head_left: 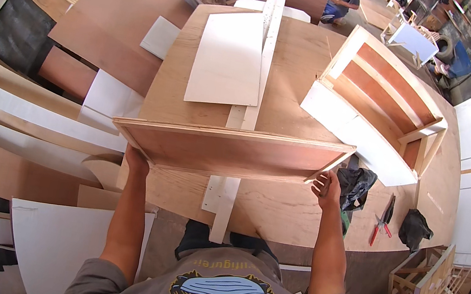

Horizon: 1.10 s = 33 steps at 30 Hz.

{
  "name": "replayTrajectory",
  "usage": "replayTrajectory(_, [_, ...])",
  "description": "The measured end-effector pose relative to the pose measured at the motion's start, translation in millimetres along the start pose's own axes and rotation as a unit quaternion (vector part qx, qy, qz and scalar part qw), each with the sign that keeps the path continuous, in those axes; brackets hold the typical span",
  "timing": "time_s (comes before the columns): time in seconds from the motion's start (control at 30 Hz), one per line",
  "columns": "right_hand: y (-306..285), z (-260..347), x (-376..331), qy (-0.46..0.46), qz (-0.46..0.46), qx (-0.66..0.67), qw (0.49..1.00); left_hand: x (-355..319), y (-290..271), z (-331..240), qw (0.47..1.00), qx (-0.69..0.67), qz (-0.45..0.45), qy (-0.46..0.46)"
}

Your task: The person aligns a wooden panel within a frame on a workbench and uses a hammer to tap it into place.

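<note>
Two hands: our left hand [135, 159] and right hand [327, 186] gripped the framed plywood panel [229, 149] by its ends above the counter [276, 200], apparently mid-lift; next, level placement.

Reddish-brown plywood panel [228, 152], red-handled pliers [383, 218]

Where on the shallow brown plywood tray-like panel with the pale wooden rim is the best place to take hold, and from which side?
By its two short ends, from the near side. The shallow brown plywood panel is long and wide, so a hand at each end balances it, likely best. The left hand and right hand grip there now, at the raised rim.
</note>
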State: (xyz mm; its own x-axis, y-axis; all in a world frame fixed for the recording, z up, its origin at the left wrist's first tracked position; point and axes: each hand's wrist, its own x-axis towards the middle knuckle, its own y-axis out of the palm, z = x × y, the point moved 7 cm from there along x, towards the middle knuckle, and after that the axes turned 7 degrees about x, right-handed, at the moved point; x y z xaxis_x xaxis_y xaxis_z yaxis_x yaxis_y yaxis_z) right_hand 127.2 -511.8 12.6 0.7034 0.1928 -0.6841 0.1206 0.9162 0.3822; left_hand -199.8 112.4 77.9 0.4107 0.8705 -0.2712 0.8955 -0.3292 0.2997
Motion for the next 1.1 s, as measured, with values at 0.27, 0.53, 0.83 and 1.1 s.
replayTrajectory(0.27, [-7.7, 3.7, 3.7, 0.006, -0.046, 0.000, 0.999, 7.3, -1.5, 2.5, 1.000, -0.011, 0.013, 0.025])
replayTrajectory(0.53, [2.1, 13.7, -0.3, -0.014, -0.008, 0.026, 1.000, -10.3, 6.6, -12.4, 0.998, 0.059, 0.024, -0.006])
replayTrajectory(0.83, [12.2, 34.8, 0.1, -0.026, 0.093, 0.059, 0.994, -11.8, -21.9, -3.2, 0.905, -0.145, 0.332, -0.224])
replayTrajectory(1.1, [-3.1, 33.9, -39.3, 0.017, 0.052, -0.050, 0.997, -43.3, -5.3, -34.8, 0.886, 0.213, 0.309, -0.272])
